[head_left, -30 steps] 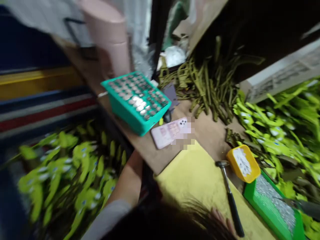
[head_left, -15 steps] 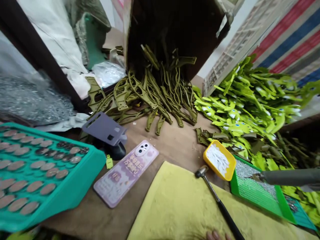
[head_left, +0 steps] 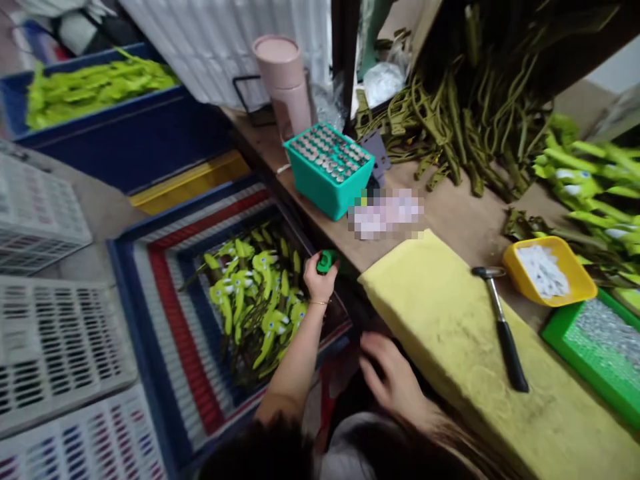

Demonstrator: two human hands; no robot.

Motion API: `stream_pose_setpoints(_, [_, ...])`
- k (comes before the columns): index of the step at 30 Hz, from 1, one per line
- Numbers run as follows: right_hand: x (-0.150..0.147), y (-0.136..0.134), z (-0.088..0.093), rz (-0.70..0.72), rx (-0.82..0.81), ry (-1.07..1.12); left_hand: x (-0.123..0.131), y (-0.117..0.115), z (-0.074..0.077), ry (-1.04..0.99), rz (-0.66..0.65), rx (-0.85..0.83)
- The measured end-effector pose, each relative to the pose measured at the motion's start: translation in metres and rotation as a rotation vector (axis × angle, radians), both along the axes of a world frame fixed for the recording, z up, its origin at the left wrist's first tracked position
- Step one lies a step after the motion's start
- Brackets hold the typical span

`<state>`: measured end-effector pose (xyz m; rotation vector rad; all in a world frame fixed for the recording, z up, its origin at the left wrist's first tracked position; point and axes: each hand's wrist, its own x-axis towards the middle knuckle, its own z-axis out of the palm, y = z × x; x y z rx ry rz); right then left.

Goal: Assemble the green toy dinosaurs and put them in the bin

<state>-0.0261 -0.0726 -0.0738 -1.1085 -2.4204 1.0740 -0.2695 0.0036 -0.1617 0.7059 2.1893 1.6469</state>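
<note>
My left hand (head_left: 319, 285), with a thin bracelet on the wrist, is closed round a small green object (head_left: 326, 261) whose kind I cannot make out. It is held beside the table edge, at the right side of a lined crate (head_left: 173, 267) with several lime-green and olive plastic pieces (head_left: 265, 287) in it. My right hand (head_left: 393, 377) hangs near my lap, just left of the yellow cloth pad (head_left: 440, 307). Its fingers are apart and nothing shows in them. On the pad lies a hammer (head_left: 507, 340) with a black handle.
A teal block of metal discs (head_left: 320, 193) and a pink cylinder (head_left: 285, 80) stand on the table. A yellow bowl of white pieces (head_left: 510, 267) and a green tray (head_left: 555, 327) are at the right. Olive parts (head_left: 450, 127) heap at the back. White crates (head_left: 50, 327) are left.
My view has swung left and down, bringing the lined crate into sight. My left hand now shows with the green object. My right hand, earlier mostly hidden near the hammer, is off the pad.
</note>
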Motion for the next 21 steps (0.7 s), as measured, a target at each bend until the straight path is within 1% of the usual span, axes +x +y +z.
stream_pose_setpoints(2, [-0.042,0.015,-0.023,-0.195,-0.042,-0.138,0.000,-0.020,0.008,-0.043,0.009,0.021])
stream_pose_setpoints(3, [-0.059,0.026,-0.035,-0.267,-0.061,-0.183,0.000,-0.027,0.011,-0.073,0.005,0.029])
stream_pose_setpoints(4, [-0.072,0.038,-0.046,-0.283,-0.110,-0.171,0.001,-0.033,0.014,-0.106,-0.002,0.033])
stream_pose_setpoints(6, [-0.084,0.059,-0.065,-0.233,-0.191,-0.113,0.002,-0.045,0.016,-0.178,-0.038,0.037])
stream_pose_setpoints(9, [-0.082,0.072,-0.081,-0.146,-0.269,-0.033,0.005,-0.059,0.015,-0.274,-0.166,0.078])
stream_pose_setpoints(12, [-0.073,0.071,-0.084,-0.083,-0.337,0.047,0.006,-0.062,0.011,-0.347,-0.343,0.161])
stream_pose_setpoints(14, [-0.069,0.069,-0.082,-0.040,-0.383,0.093,0.006,-0.058,0.008,-0.379,-0.418,0.206])
stream_pose_setpoints(17, [-0.066,0.070,-0.078,-0.001,-0.442,0.124,0.003,-0.046,0.003,-0.400,-0.461,0.226])
stream_pose_setpoints(21, [-0.065,0.074,-0.070,-0.023,-0.448,0.125,0.002,-0.032,-0.006,-0.384,-0.473,0.161])
